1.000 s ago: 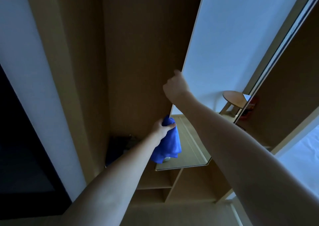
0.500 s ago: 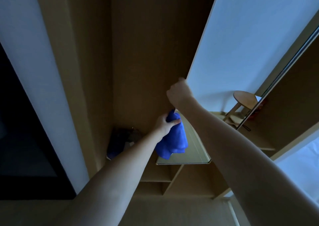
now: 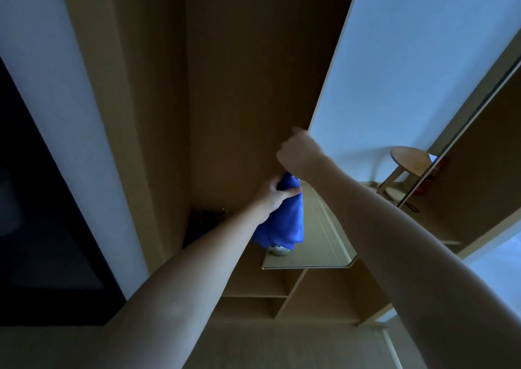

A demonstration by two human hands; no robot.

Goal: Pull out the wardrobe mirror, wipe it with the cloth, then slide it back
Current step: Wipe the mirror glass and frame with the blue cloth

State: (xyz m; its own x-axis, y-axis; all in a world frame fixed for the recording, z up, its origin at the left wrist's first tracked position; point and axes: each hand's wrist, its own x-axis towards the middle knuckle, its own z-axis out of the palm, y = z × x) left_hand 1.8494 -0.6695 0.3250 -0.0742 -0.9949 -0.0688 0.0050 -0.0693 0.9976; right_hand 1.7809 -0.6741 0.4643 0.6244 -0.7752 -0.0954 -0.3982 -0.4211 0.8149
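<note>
Tan wood panels close in on the left of the mirror, its long pale edge running up from the right hand, its bottom edge hanging clear above the shelves. That right hand is curled round the mirror's left edge, arm stretched out. Just below, the left hand grips the blue cloth, bunched at the top and hanging against the lower glass. A wooden stool shows reflected at right.
</note>
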